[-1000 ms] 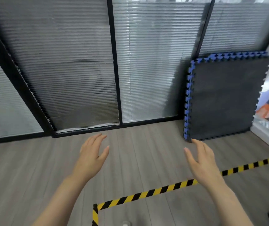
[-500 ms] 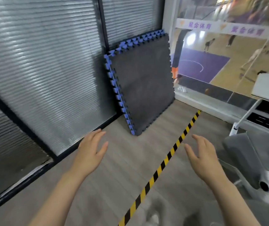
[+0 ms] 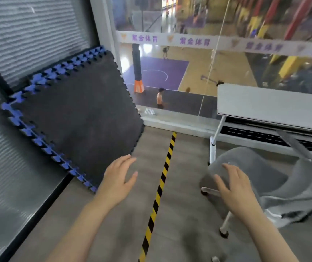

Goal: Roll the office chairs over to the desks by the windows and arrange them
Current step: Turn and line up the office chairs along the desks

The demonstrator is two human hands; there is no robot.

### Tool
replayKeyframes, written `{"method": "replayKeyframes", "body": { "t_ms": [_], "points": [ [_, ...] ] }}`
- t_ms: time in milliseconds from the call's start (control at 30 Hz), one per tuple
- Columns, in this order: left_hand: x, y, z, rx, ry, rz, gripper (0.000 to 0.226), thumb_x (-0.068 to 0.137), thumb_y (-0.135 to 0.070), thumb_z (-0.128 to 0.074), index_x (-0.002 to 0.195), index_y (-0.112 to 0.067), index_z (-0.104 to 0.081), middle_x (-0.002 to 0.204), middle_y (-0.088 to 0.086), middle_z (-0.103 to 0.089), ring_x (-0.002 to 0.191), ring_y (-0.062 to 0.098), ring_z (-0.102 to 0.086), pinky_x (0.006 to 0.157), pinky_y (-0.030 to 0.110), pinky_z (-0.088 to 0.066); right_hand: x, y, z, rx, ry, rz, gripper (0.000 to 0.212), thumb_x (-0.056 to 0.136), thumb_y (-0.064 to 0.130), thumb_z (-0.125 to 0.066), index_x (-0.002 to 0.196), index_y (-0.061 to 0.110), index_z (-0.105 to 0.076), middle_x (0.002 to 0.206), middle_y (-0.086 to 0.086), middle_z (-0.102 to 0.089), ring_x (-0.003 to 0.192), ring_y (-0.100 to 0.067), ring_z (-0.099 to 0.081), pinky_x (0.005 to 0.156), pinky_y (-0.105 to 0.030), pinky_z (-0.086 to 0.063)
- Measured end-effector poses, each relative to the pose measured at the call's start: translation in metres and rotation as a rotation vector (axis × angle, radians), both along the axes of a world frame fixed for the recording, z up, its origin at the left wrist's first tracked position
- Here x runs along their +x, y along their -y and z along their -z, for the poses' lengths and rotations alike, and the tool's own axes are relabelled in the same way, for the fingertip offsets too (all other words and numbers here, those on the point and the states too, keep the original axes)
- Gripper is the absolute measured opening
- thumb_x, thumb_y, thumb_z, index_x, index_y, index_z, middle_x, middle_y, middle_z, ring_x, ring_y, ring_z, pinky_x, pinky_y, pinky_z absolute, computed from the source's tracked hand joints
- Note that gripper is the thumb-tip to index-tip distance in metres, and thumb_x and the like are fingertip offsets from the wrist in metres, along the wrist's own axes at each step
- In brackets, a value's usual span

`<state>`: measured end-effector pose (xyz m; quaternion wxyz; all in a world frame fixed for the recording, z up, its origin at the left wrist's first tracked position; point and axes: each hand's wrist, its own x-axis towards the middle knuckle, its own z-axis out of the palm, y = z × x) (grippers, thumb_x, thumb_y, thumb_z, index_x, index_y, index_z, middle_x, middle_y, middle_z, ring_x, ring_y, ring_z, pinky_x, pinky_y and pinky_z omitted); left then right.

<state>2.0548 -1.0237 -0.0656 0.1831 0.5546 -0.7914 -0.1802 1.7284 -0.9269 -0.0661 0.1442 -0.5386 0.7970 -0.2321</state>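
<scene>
Hands out, nothing grabbed

Left hand [image 3: 118, 179] and right hand [image 3: 233, 187] hover, fingers spread, holding nothing; the chair [image 3: 276, 184] sits right of the tape [image 3: 160, 186], beside the desk [image 3: 272, 106] (by the window). Shove carelessly and it could bang the desk leg.

The person's two bare forearms reach forward from the lower edge of the view, side by side and well apart. The left hand [image 3: 117, 180] is held out palm down, its fingers straight and close together with the thumb spread out to the side, gripping nothing. The right hand [image 3: 234, 188] is held out in the same way, palm down and slightly turned inward, its fingers loosely extended and a little spread, the thumb apart from them, and it too holds nothing.
</scene>
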Motion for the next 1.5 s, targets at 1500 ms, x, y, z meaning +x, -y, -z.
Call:
{"method": "replayKeyframes", "body": {
  "t_ms": [1500],
  "points": [
    [-0.662,0.011,0.047,0.374,0.3,1.561,0.107,0.075,-0.065,-0.065,0.153,-0.019,-0.008,0.161,-0.002,-0.013,0.146,0.02,-0.019,0.117,0.035,-0.023,-0.426,-0.054,-0.006,-0.153,0.444,1.321,0.052,0.095,0.032,-0.055,0.142,0.015,-0.039,0.136,-0.003,-0.052,0.12,-0.02,-0.052,0.098,-0.031,-0.038]
  ]
}}
